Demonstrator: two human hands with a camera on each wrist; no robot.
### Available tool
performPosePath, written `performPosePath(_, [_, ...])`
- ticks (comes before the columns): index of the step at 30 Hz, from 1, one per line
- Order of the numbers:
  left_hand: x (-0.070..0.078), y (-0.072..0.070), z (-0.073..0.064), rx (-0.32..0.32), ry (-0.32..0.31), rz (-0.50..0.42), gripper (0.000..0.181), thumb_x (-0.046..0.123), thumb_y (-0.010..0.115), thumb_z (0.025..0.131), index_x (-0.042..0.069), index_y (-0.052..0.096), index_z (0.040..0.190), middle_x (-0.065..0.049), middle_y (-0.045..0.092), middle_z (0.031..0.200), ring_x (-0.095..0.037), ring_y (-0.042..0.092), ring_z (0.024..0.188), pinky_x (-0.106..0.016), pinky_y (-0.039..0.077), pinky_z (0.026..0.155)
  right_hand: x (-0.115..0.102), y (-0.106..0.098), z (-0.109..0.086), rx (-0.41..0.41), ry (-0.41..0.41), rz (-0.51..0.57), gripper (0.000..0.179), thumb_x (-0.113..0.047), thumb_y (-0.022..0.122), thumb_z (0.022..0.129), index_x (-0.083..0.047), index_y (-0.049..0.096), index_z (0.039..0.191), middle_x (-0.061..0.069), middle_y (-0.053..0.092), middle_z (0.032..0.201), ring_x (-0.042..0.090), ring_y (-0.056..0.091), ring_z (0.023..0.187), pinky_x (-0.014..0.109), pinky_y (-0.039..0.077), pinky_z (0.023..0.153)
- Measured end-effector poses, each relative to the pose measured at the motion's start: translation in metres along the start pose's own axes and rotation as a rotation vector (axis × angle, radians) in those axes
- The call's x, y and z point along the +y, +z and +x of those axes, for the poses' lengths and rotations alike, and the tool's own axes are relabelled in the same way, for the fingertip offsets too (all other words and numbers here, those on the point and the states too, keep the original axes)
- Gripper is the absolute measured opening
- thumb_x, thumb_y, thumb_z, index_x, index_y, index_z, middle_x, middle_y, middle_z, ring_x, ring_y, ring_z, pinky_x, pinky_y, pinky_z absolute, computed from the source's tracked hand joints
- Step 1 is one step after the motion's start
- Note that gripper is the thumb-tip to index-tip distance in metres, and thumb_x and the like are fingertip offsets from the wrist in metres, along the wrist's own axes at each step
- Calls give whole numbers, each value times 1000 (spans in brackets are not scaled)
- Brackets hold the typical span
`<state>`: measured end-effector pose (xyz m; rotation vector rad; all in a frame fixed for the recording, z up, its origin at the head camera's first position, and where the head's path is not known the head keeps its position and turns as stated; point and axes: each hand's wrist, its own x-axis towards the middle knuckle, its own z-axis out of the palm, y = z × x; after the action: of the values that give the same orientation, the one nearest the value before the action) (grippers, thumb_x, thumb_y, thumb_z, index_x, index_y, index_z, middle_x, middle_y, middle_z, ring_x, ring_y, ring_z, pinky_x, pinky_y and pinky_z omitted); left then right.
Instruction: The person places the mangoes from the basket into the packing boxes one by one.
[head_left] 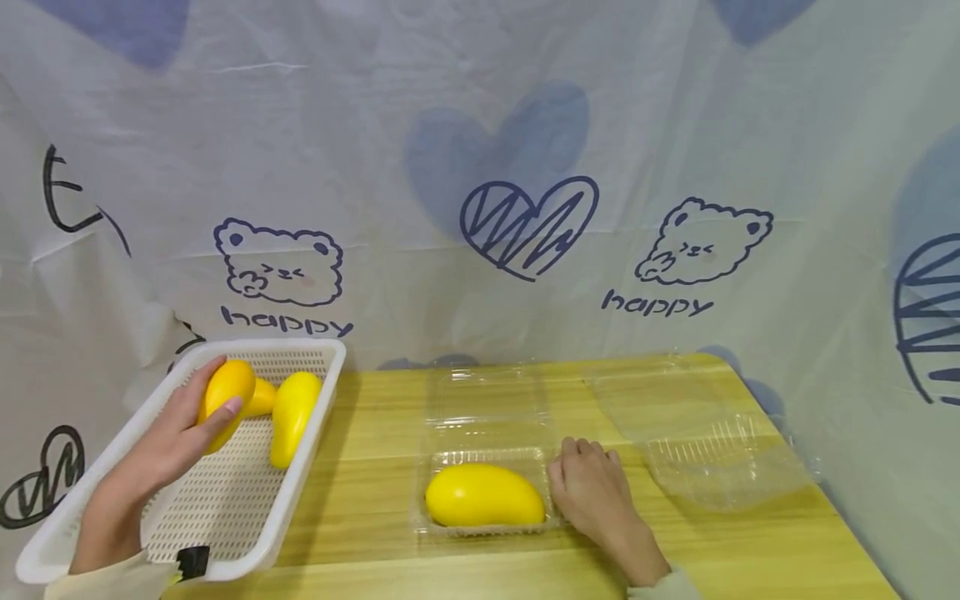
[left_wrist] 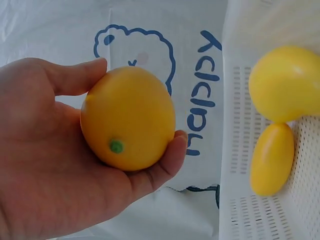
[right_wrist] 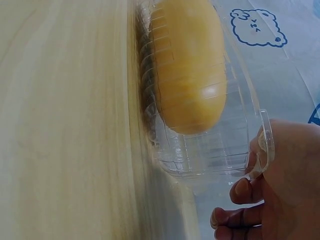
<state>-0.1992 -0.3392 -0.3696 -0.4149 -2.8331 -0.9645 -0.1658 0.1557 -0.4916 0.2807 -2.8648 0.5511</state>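
Observation:
Over the white basket (head_left: 335, 375), my left hand (head_left: 174, 437) grips an orange-yellow mango (head_left: 231, 383). In the left wrist view a green stem spot shows on that mango (left_wrist: 127, 112), with the thumb on one side and fingers round the other. My right hand (head_left: 596, 492) is at the right side of an open clear plastic clamshell box (head_left: 487, 400). Its thumb and fingers (right_wrist: 243, 190) pinch the box's rim corner (right_wrist: 266, 142) in the right wrist view. A large yellow mango (head_left: 483, 496) lies sideways in the box's base.
Inside the basket lie a yellow mango (head_left: 296, 417) and a smaller orange-yellow fruit (head_left: 262, 397), partly hidden behind the held one. Another open clear clamshell box (head_left: 727, 467) stands at the right of the wooden table (head_left: 375, 467). A printed cloth (head_left: 405, 308) hangs behind.

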Motion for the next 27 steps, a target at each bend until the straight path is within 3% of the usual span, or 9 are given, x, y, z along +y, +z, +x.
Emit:
performPosePath(3, [5,2,-4,31,-30,-34,69,21,48,109,-3,10,161,-34,37,134,-41,43,104,-52,42,82,-1,0,1,-9,-6,-4,27,-14,48,101,-15,44,75,0,39,67,18,38,62,34,32,64])
performPosePath(9, [22,6,-8,127,-62,-134,67,22,52,108,12,16,164,-28,42,136,-30,49,98,-22,52,69,-2,-2,1,-9,-5,-9,28,-13,48,102,-14,43,75,1,39,66,19,37,61,34,31,63])
performPosePath(17, [40,18,-13,171,-53,-258,68,16,59,105,17,22,162,-29,37,138,-25,54,94,-27,57,67,-4,2,0,-13,-5,-10,26,-14,49,101,-14,44,77,0,39,67,18,37,63,34,32,65])
performPosePath(27, [59,36,-7,165,-19,-327,66,19,60,105,23,27,162,-15,42,140,-25,54,99,-28,56,73,-2,1,0,20,-22,-1,28,-12,48,101,-14,42,74,0,37,64,17,34,60,32,30,62])
